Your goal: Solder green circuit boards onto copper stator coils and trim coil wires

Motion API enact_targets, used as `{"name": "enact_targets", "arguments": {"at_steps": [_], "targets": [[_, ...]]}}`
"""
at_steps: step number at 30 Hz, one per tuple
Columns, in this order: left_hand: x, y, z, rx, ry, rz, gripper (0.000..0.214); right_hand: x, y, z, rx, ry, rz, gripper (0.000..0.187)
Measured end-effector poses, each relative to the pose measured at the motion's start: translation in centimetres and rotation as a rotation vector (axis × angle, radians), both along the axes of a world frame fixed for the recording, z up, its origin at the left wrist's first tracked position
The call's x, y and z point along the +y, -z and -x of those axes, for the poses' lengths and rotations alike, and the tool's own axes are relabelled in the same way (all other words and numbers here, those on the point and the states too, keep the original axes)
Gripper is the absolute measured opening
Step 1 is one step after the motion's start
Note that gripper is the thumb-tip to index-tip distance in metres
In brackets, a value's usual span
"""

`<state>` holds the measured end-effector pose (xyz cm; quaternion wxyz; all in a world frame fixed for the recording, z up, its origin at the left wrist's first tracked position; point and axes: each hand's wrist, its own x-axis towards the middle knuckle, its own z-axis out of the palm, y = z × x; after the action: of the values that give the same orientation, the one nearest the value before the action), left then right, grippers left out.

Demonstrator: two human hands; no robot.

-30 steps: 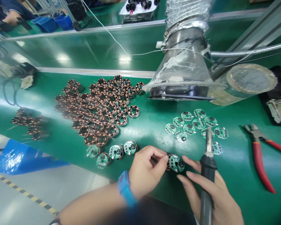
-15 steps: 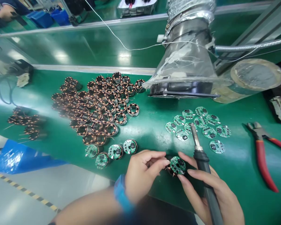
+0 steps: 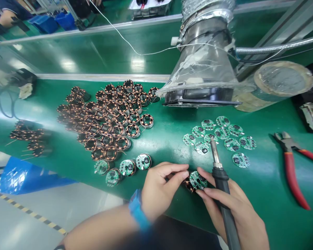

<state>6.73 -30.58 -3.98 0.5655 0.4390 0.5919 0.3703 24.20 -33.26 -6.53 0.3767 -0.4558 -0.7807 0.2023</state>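
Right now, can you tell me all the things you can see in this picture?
Copper coil rings: dozens, copper and silver, heaped left of centre.
Loose round circuit boards: eleven, green, right of centre.
Boards on coils: four, green, in front of the heap.
Workbench: one, green, under everything.
Fume duct: one, silver and clear, top right.
Pliers: one, red handles, far right.
Bag: one, blue, lower left.
Co-worker's arm: one, top left corner.
Board on a coil: one, green, between the hands.
Soldering iron: one, black with metal tip, in the right hand.
Left hand: one, blue wristband.
Right hand: one, lower right.
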Motion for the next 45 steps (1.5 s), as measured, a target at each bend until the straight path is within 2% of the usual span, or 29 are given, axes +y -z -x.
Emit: {"name": "enact_targets", "arguments": {"at_steps": [5, 11, 15, 16, 17, 19, 22, 24, 27, 33, 38, 45], "targets": [[-0.1, 0.1, 0.1, 0.113, 0.099, -0.165, 0.020, 0.0, 0.1, -0.1, 0.002, -0.004, -0.012, 0.023], [-0.2, -0.1, 1.0, 0.470, 0.365, -0.474, 0.024, 0.2, -0.6, 0.4, 0.037, -0.001, -0.008, 0.023], [0.2, -0.3, 2.4, 0.674, 0.617, -0.851, 0.024, 0.4, -1.2, 0.9, 0.044, 0.029, -0.004, 0.021], [0.2, -0.4, 2.8, 0.710, 0.670, -0.903, 0.025, 0.3, -1.3, 1.0, 0.043, 0.036, -0.002, 0.020], [0.2, -0.5, 3.1, 0.707, 0.701, -0.893, 0.027, 0.3, -1.3, 1.0, 0.042, 0.042, 0.000, 0.020], [0.2, -0.6, 3.4, 0.556, 0.678, -0.732, 0.031, 0.2, -1.2, 1.0, 0.040, 0.049, 0.006, 0.021], [0.2, -0.8, 3.1, 0.291, 0.453, -0.375, 0.030, 0.1, -1.0, 1.0, 0.041, 0.058, 0.015, 0.022], [0.4, -0.9, 2.6, 0.197, 0.314, -0.144, 0.020, 0.1, -1.0, 1.0, 0.041, 0.071, 0.008, 0.021], [0.6, -1.1, 1.6, 0.124, 0.247, 0.035, 0.010, 0.2, -1.0, 1.0, 0.028, 0.085, -0.001, 0.019], [0.3, -0.9, 0.8, 0.018, 0.141, 0.094, 0.007, 0.3, -1.0, 1.1, 0.016, 0.087, -0.003, 0.018], [0.0, -0.5, 0.7, 0.016, 0.119, 0.035, 0.007, 0.0, -0.9, 0.9, 0.017, 0.086, -0.004, 0.020], [-0.4, 0.2, 0.7, -0.007, 0.104, 0.042, 0.008, 0.4, -1.0, 1.2, 0.022, 0.090, -0.015, 0.018]]}}
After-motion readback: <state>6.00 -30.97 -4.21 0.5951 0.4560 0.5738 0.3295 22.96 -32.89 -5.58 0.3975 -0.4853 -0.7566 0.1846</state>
